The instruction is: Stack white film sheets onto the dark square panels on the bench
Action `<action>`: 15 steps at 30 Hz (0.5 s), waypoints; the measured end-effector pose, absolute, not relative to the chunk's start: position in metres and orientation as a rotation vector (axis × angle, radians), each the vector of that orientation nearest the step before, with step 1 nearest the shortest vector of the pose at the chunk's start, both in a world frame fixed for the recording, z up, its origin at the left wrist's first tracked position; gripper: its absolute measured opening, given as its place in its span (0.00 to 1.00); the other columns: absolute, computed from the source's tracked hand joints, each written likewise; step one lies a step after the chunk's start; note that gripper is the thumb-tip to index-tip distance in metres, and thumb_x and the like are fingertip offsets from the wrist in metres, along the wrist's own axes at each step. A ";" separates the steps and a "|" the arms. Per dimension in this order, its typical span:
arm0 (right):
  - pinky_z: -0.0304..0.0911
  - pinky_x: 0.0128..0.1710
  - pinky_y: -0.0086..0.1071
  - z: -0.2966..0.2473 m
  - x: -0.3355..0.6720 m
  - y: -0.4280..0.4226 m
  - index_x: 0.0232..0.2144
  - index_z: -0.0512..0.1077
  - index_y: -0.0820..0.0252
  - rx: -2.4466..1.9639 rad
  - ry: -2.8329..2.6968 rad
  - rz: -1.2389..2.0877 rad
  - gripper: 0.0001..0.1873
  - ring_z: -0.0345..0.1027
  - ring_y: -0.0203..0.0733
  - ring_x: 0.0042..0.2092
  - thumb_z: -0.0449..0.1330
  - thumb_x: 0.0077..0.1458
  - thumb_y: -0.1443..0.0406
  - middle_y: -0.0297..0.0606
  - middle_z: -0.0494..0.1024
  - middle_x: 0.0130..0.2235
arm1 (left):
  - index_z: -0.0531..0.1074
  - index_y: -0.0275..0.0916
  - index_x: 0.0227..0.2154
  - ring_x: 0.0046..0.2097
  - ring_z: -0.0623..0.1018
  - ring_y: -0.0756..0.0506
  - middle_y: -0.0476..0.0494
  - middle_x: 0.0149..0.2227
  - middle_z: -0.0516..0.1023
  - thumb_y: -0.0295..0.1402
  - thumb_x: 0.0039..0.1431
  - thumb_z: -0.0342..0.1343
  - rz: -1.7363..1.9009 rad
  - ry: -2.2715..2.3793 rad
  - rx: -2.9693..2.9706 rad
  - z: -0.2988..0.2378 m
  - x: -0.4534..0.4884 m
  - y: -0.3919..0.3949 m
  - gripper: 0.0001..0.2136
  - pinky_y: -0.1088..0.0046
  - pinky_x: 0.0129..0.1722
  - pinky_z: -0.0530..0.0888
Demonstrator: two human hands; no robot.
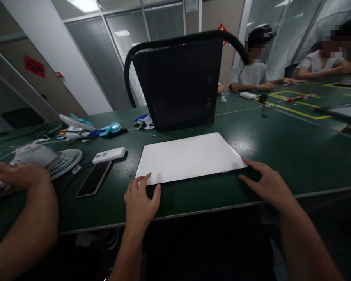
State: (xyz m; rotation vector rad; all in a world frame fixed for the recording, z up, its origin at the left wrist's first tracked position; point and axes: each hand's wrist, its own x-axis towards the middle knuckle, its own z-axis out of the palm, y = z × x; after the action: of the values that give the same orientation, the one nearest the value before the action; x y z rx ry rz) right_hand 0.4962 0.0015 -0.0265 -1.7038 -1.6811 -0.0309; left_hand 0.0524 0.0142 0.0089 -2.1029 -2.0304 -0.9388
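A flat white rectangular panel with a thin black edge (190,158) lies on the green table in front of me. At its near left corner is my left hand (142,199), fingers apart, the fingertips over the white surface and the thumb by the near edge. My right hand (265,183) is at the near right corner, its index finger touching the corner and the thumb spread away below it. Neither hand is closed round the panel. Behind the panel stands a large black panel (181,82) with a thick dark tube curving round it.
On the left lie a phone (94,178), a white power bank (109,155) and a white fan (64,163), beside another person's arm (26,218). Blue and white items (108,128) lie farther back. Two people sit at the right, near yellow tape lines (298,109) on the table (280,156).
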 end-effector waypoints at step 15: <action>0.75 0.46 0.48 -0.034 0.511 0.000 0.58 0.79 0.53 -1.821 -1.507 -0.081 0.30 0.79 0.55 0.42 0.63 0.62 0.44 0.43 0.83 0.47 | 0.79 0.39 0.54 0.58 0.75 0.33 0.35 0.53 0.70 0.44 0.67 0.57 -1.442 -1.904 -2.073 0.006 0.038 0.011 0.19 0.48 0.63 0.73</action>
State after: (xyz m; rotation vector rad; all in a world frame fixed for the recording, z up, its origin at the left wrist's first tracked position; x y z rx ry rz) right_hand 0.5107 -0.0003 -0.0340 -1.8206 -1.5071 -0.0808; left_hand 0.0383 0.0109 0.0056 -2.0735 -1.9044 -1.4416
